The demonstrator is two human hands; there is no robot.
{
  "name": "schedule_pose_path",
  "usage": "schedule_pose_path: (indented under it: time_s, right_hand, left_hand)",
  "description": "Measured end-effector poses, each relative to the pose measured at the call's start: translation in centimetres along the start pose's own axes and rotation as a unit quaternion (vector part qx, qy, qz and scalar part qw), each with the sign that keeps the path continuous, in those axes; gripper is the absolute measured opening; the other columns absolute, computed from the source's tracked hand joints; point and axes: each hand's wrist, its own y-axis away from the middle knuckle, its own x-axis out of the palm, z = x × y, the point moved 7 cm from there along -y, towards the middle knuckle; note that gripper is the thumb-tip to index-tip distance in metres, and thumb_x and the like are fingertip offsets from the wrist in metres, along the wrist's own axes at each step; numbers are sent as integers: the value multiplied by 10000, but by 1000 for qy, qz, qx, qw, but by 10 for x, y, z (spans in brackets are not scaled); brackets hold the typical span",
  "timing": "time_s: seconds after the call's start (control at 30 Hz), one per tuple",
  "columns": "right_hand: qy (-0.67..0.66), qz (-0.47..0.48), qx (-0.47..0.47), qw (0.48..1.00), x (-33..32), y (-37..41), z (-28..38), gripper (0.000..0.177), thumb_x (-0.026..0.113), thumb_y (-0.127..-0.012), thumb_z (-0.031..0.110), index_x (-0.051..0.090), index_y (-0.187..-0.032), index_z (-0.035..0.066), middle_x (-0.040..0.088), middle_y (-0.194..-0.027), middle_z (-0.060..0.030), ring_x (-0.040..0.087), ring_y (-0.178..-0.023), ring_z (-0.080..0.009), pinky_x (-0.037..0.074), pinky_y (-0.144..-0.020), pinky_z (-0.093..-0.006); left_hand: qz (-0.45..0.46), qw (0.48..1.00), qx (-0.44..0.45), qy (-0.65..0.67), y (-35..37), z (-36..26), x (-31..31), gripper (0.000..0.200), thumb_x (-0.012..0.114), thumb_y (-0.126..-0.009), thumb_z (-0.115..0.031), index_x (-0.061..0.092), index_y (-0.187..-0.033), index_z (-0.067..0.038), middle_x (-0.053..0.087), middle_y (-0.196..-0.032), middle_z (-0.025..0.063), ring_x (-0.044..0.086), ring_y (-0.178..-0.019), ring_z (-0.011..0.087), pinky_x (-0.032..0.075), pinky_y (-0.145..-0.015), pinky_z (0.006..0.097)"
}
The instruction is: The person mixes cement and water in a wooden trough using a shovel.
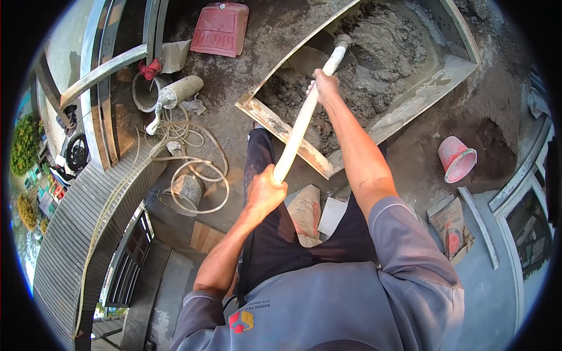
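Observation:
My left hand (265, 191) is wrapped round the near end of a pale wooden handle (302, 124). Farther up the same handle, my right hand (325, 88) grips it. The handle slants away to a tool head (343, 40), whose blade is partly hidden in the mix. Wet grey mortar (389, 50) fills much of a wooden-sided mixing box (410, 117), with darker, crumbly material at its near left. Both hands are above the box's near side or just short of it.
A red basin (220, 29) lies beyond the box at the left. Coiled hose (219, 169) and a bucket (146, 92) are on the left. A pink bucket (456, 159) lies tipped at the right. Bags (305, 213) (451, 229) rest on the ground nearby.

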Motion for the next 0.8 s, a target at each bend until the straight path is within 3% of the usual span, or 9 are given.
schedule_pose_path:
  time_s: [0.23, 0.4, 0.63, 0.8]
  right_hand:
    - [50, 38, 78, 995, 17, 10, -73, 201, 620, -884, 158, 534, -919, -20, 514, -678, -100, 543, -496, -237, 518, -443, -430]
    - [64, 73, 125, 987, 13, 7, -107, 215, 634, -902, 159, 522, -933, -21, 508, -681, -94, 549, -523, -241, 531, -466, -446]
    - [35, 165, 187, 968, -23, 14, -99, 151, 618, -900, 98, 509, -931, -2, 510, -669, -90, 523, -504, -241, 528, -478, -445]
    - [-4, 175, 217, 960, -67, 25, -75, 120, 613, -886, 78, 501, -890, 37, 480, -624, -67, 494, -483, -229, 513, -477, -434]
  left_hand:
    - [22, 997, -69, -18, 42, 13, 3, 265, 649, -791, -168, 610, -1006, -18, 704, -927, 295, 680, -928, 481, 536, -811, 548]
    - [67, 994, -87, 2, 54, 1, 13, 299, 640, -800, -146, 582, -1029, 38, 685, -918, 330, 680, -919, 495, 538, -806, 523]
    - [157, 982, -94, 55, 80, -88, 18, 385, 654, -804, -196, 551, -1038, 90, 684, -900, 340, 709, -897, 469, 563, -797, 489]
    - [159, 987, 8, 28, 98, -151, 36, 415, 678, -822, -223, 540, -1000, 125, 678, -818, 324, 715, -823, 462, 572, -757, 479]
